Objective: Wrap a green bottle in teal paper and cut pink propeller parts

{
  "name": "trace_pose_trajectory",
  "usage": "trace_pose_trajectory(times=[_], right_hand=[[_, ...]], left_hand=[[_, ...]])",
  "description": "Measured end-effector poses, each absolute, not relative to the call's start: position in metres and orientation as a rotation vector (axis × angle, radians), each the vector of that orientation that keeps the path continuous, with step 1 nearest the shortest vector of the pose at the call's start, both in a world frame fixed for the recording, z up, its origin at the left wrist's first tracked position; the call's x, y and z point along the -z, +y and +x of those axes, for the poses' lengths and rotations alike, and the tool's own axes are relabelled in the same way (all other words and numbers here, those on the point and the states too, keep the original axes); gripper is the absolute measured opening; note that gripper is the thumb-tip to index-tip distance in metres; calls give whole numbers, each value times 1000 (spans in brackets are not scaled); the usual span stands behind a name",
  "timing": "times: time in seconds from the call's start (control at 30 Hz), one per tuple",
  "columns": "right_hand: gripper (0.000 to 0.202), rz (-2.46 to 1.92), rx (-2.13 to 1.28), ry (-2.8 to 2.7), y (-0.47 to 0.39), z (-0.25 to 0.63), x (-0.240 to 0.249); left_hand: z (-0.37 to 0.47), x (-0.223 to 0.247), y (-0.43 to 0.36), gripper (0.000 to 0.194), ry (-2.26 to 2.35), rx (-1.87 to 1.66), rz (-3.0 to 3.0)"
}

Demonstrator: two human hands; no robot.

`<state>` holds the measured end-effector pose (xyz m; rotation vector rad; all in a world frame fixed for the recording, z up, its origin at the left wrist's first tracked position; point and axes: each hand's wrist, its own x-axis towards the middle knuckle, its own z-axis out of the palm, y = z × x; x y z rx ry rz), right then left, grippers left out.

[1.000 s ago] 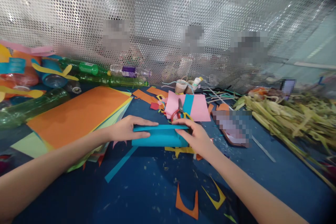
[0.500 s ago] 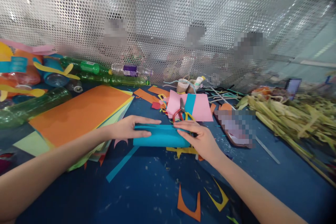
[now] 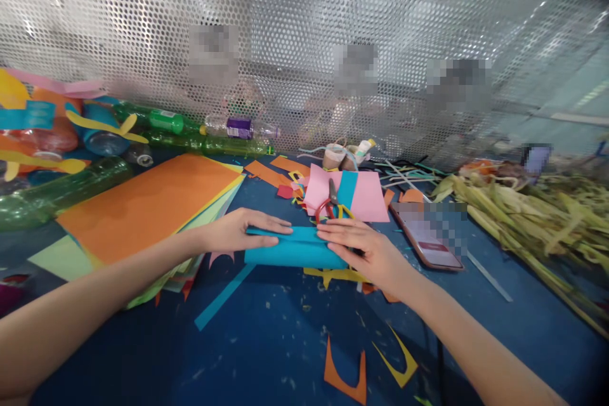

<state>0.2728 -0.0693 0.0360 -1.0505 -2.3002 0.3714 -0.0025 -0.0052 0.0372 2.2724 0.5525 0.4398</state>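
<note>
A rolled blue paper (image 3: pixel 295 254) lies crosswise in front of me above the blue table. My left hand (image 3: pixel 238 230) grips its left end, thumb below and fingers over the top edge. At its right part, my right hand (image 3: pixel 366 250) holds it with the fingers along the upper edge and the thumb lower. Just behind the roll, scissors (image 3: pixel 332 193) with red and yellow handles rest on pink paper (image 3: pixel 372 200) that bears a blue strip. A narrow blue paper strip (image 3: pixel 223 298) is below the roll's left end.
Orange and green sheets (image 3: pixel 152 203) are stacked at left, with plastic bottles (image 3: pixel 166 120) behind. A phone (image 3: pixel 431 238) and dried husks (image 3: pixel 537 216) lie right. Orange (image 3: pixel 345 377) and yellow scraps (image 3: pixel 404 361) are near the front. A perforated metal screen (image 3: pixel 295 25) stands behind.
The blue paper's upper flap shows more between my hands. My right hand has shifted slightly right, with its thumb lower. The whole view has moved a little.
</note>
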Motion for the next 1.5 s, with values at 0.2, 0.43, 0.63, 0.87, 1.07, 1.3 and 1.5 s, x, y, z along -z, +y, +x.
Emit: trace_pose_trajectory(times=[0.2,0.43,0.63,0.87,1.07,1.3,1.5], right_hand=[[31,-1064,-302,-2320,-72,273,-35],[31,-1081,-318,-2274,-73,274,-33],[31,-1055,-343,-2270,-73,273,-34],[30,-1030,-344,-2261,-73,271,-35],[28,-1054,-368,-2270,-72,272,-35],[31,-1175,-424,-2266,-75,274,-43],[26,-1722,-231,-1958,-64,329,-62]], left_hand=[[-3,-37,-3,37,546,-423,2293],[-5,-38,-4,45,533,-376,2289],[-5,-38,-5,42,508,-404,2291],[-4,-38,-7,40,489,-430,2282],[-6,-34,-5,49,507,-460,2408],[-8,-33,-4,49,555,-393,2307],[-11,-34,1,47,756,-417,2067]])
